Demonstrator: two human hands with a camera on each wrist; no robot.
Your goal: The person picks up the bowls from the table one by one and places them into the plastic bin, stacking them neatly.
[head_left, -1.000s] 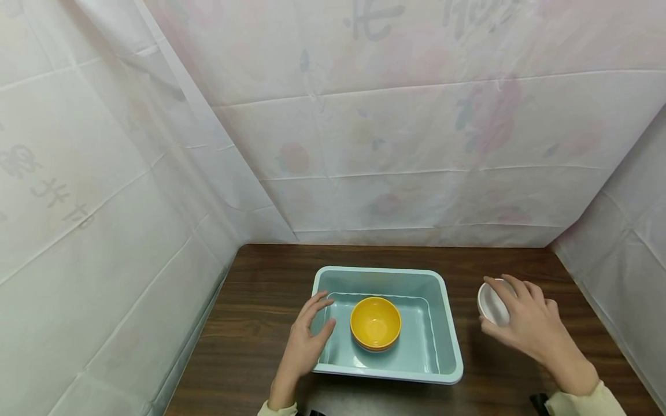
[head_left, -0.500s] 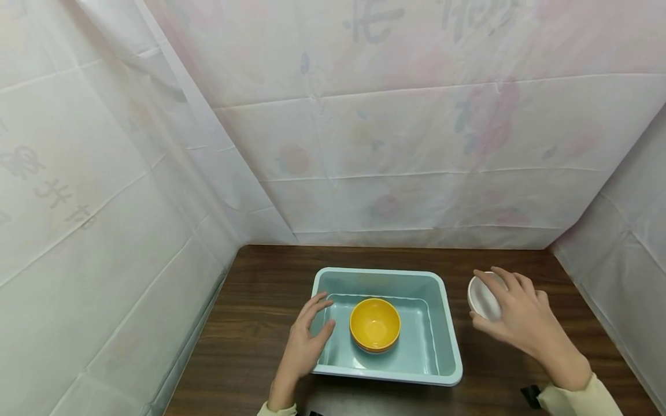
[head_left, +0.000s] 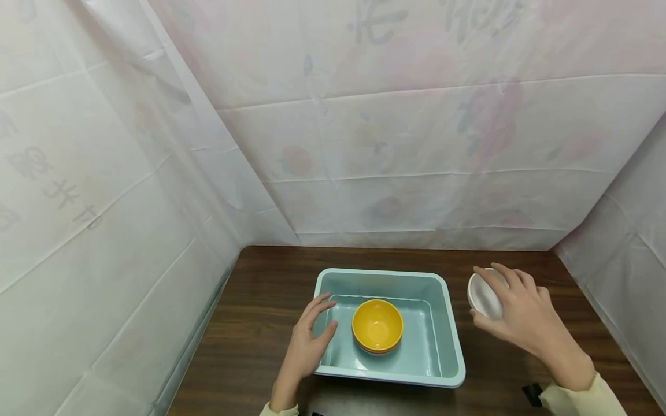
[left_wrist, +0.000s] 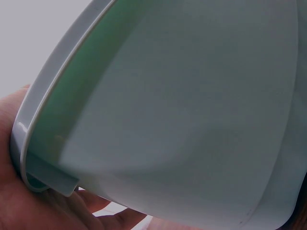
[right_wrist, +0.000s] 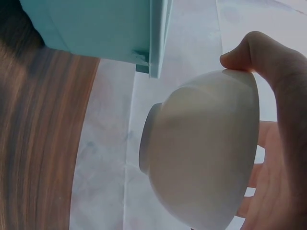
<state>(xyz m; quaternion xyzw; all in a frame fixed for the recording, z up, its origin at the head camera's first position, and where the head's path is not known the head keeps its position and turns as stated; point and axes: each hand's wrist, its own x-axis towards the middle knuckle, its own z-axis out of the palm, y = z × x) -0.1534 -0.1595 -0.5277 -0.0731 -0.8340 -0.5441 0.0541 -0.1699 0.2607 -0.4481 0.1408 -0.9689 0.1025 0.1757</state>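
Note:
My right hand (head_left: 531,315) holds a white bowl (head_left: 481,298) by its rim, thumb on one side and fingers across the other. In the right wrist view the bowl (right_wrist: 201,148) is tipped on its side, its foot ring facing left, apart from the basin. A yellow bowl (head_left: 377,326) sits inside a light blue plastic basin (head_left: 455,346), apparently stacked on another bowl whose edge shows below it. My left hand (head_left: 307,344) is at the basin's left rim, fingers spread over it and loosely bent. The left wrist view shows the basin's outer wall (left_wrist: 182,105) close up.
The basin stands on a dark brown wooden table (head_left: 260,323). White printed sheeting (head_left: 406,144) hangs along the back, left and right of the table. A small black item (head_left: 533,395) shows beside the right sleeve.
My right hand has carried the white bowl a little left and upward since the first frame, then stayed nearly in place. The left hand and basin have hardly moved.

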